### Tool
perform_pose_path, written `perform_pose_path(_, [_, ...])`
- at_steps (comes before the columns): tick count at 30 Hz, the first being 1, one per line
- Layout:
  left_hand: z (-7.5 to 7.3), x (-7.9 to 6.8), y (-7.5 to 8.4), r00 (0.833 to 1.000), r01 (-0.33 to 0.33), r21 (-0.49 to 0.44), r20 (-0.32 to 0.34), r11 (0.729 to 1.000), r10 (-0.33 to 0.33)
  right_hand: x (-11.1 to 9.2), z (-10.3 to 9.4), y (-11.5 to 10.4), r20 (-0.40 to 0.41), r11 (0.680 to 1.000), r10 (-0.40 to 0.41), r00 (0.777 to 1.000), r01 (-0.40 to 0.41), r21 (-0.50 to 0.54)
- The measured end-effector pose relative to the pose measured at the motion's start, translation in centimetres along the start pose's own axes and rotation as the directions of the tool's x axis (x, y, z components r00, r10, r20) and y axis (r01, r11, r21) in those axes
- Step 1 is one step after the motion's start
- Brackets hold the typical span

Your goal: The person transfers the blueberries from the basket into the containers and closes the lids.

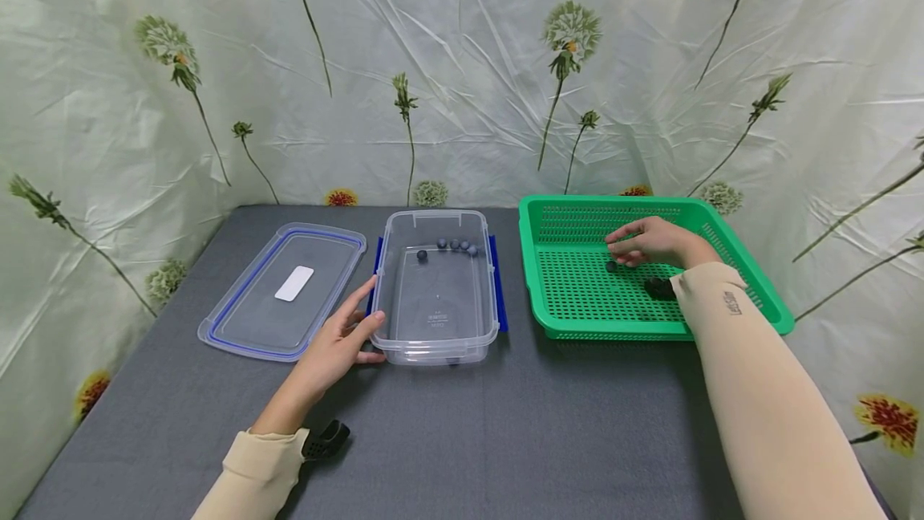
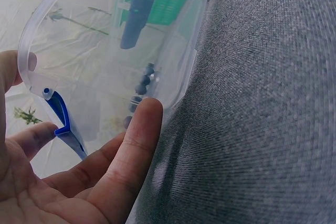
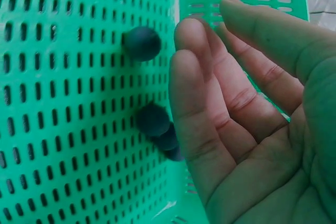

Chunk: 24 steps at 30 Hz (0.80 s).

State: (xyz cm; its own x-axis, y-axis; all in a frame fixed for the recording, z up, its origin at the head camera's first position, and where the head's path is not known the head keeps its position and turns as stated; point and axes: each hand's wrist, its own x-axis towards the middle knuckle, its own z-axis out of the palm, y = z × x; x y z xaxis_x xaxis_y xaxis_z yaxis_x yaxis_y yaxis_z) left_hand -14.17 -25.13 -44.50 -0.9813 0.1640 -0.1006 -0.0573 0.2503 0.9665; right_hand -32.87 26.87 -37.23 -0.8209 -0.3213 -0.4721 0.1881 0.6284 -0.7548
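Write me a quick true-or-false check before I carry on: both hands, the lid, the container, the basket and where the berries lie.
1. The left hand touches the clear container. True.
2. A white label is on the lid. True.
3. The lid covers the container. False: it lies on the table, to the container's left.
4. The right hand reaches into the green basket. True.
5. All the dark berries are in the basket. False: several lie in the container.
6. The basket stands left of the container. False: it stands to the right.
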Motion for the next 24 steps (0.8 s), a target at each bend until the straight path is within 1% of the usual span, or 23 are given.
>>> perform_pose_path(7, [0.0,0.0,0.1,1.0,0.009,0.008,-0.001,1.0,-0.009,-0.2,0.4,0.9,0.017,1.0,0.015,1.0,-0.016,0.018])
perform_pose_path(11, [0.0,-0.1,0.1,1.0,0.012,0.011,-0.003,1.0,-0.012,-0.1,0.5,0.9,0.005,1.0,0.016,1.0,-0.016,-0.014])
perform_pose_path(14, [-0.1,-0.1,0.1,1.0,0.01,0.006,-0.003,1.0,-0.01,0.0,0.5,0.9,-0.004,0.999,0.031,1.0,-0.031,-0.036])
perform_pose_path(24, [-0.1,-0.1,0.1,1.0,0.008,-0.005,-0.001,1.0,-0.008,0.0,0.4,1.6,0.012,0.997,0.07,0.998,-0.069,-0.044])
